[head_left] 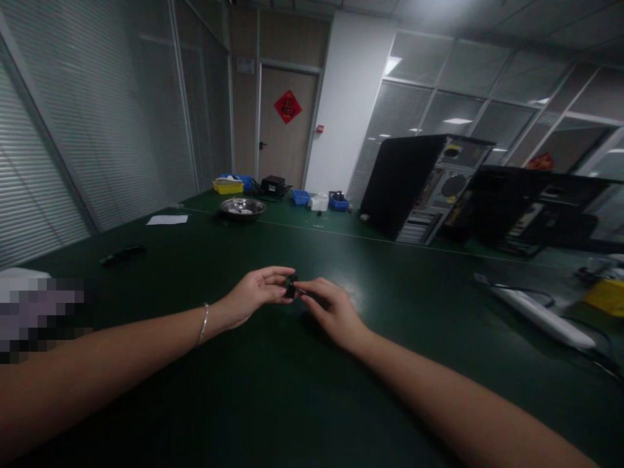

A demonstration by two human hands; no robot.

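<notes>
A small dark part (291, 286) is held just above a green tabletop (273, 403), between two bare hands. By the left hand (257, 292), it is gripped at its edge, the thumb and fingers curled nearly closed around it. By the right hand (341, 312), the part is met from the other side, thumb and forefinger drawn almost together; whether the part itself or something thin is pinched there cannot be told. Beyond, a metal bowl (242, 215) is seen, and to the right a power strip (541, 315). The part could be dropped if it were pushed harder by the right fingers than it is braced by the left, since it seems held only at the fingertips. Any fine piece could be bent by an off-line push, the view being partly blocked by the fingers.
</notes>
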